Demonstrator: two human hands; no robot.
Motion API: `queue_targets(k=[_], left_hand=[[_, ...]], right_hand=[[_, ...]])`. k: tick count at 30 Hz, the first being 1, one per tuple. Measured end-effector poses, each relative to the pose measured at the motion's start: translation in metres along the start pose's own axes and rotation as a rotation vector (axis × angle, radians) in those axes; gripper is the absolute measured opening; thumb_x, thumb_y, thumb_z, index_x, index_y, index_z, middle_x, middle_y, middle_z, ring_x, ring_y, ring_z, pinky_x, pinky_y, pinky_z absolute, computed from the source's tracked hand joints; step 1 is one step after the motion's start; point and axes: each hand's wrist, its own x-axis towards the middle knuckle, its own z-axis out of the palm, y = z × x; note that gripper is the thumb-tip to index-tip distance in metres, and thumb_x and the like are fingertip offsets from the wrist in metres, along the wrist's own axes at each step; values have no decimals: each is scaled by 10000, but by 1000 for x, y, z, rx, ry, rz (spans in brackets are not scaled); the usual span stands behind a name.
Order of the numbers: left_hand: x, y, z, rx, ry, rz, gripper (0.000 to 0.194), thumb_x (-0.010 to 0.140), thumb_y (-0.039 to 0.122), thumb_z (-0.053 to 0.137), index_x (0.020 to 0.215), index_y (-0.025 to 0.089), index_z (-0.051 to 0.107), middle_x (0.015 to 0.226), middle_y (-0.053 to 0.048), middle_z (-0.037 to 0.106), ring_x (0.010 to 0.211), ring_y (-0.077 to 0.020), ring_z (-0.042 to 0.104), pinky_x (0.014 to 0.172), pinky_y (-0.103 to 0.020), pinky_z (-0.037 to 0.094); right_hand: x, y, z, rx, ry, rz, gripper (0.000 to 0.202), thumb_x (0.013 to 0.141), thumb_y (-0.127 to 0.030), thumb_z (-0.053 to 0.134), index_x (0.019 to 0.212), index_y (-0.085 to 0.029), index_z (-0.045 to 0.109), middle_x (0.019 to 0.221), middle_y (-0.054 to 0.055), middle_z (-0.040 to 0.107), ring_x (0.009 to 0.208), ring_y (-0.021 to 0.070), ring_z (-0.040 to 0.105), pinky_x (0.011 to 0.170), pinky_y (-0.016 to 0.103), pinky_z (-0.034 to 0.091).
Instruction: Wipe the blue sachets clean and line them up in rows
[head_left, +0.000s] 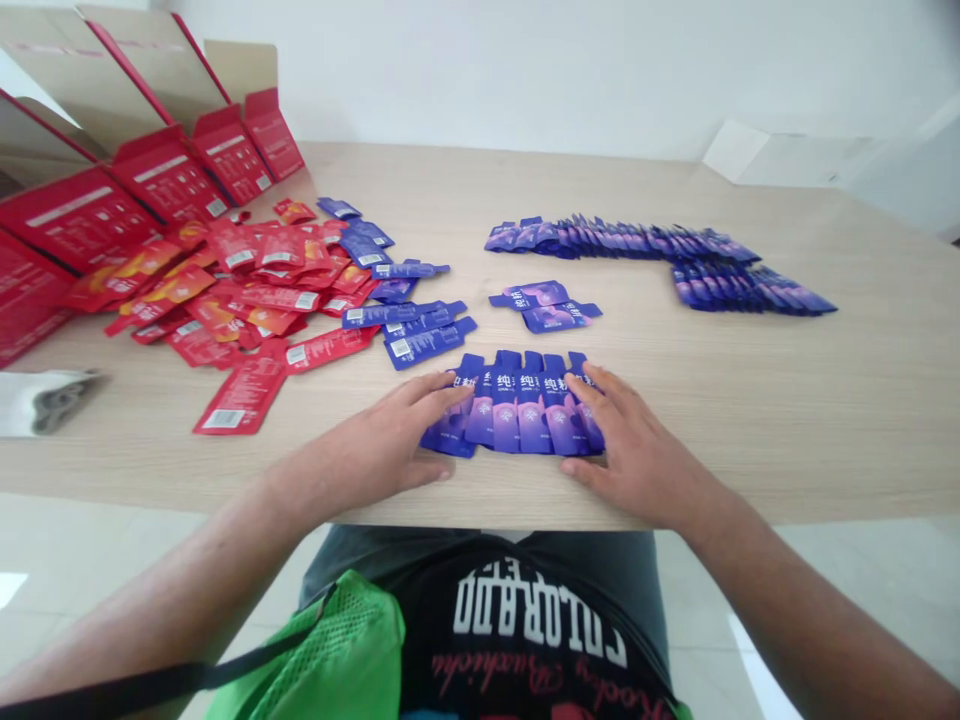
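Note:
A row of overlapping purple sachets (517, 405) lies flat near the table's front edge, printed sides up and spouts pointing away from me. My left hand (409, 435) rests over the left end of the row, its fingers stretched out across the outermost sachet. On the opposite end lies my right hand (626, 435), fingers apart, touching the last sachet there. Neither hand grips anything that I can see. Just beyond the row are two loose purple sachets (555, 306), one partly over the other.
Red sachets (240, 290) lie heaped at the left, with several purple sachets (420, 335) beside them. Open red cartons (161, 180) stand behind the heap. Long overlapped rows of purple sachets (622, 238) occupy the back right. A white object (45, 402) sits at the left edge.

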Motion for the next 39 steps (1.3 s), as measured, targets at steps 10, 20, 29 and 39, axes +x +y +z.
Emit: queue_targets(k=[10, 20, 29, 39], left_hand=[[12, 11, 17, 119, 135, -67, 626, 909, 364, 613, 1498, 263, 428, 1578, -70, 411, 1442, -259, 402, 1199, -430, 354], [25, 38, 39, 130, 180, -52, 839, 850, 471, 689, 1552, 228, 300, 1653, -143, 240, 1522, -348, 215, 1210, -531, 293], [37, 65, 57, 123, 281, -145, 722, 897, 438, 628, 1521, 219, 336, 1606, -190, 313, 1500, -391, 254, 1183, -604, 284], [50, 77, 70, 156, 366, -124, 638, 933, 379, 589, 1505, 222, 356, 1617, -188, 293, 1505, -380, 246, 1174, -588, 312]], right_hand=[[2, 2, 2, 35, 16, -10, 888, 862, -543, 637, 1589, -263, 211, 1657, 126, 216, 1501, 388, 244, 1194, 609, 312], [5, -2, 5, 20, 39, -17, 893, 868, -604, 609, 1583, -224, 232, 1644, 150, 238, 1507, 377, 227, 1205, 599, 284], [9, -7, 8, 14, 34, -16, 866, 864, -571, 625, 1572, -209, 282, 1633, 164, 259, 1503, 394, 230, 1199, 615, 281], [15, 0, 7, 8, 53, 5, 818, 874, -569, 613, 1547, -189, 342, 1605, 182, 306, 1493, 394, 252, 1191, 617, 299]])
